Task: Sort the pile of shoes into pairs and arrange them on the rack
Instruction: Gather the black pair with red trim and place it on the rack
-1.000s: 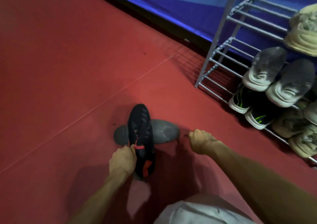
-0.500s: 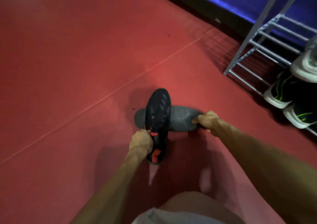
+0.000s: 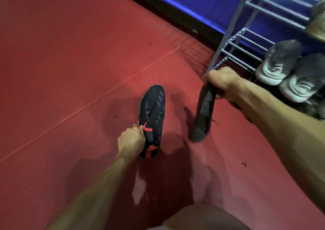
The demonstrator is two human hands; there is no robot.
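Red floor fills most of the view, with a pale seam line running across it and a blue wall along its far edge. At the far right corner stands a grey wire rack, cut off by the frame's right edge. Two grey shoes sit toes-out on its middle shelf, a pale shoe above them is mostly cropped, and the darker ones below are too shadowed to make out. The left hand is curled at the collar of a black shoe with red laces, fingers pinching the laces or tongue; the shoe points away, and whether its sole touches the floor is unclear. The right hand, just in front of the rack's corner post, grips one end of a dark grey shoe, fingers wrapped tight around it. That shoe hangs blurred, sole side partly showing, its lower end near the floor. Both shoes are apart.
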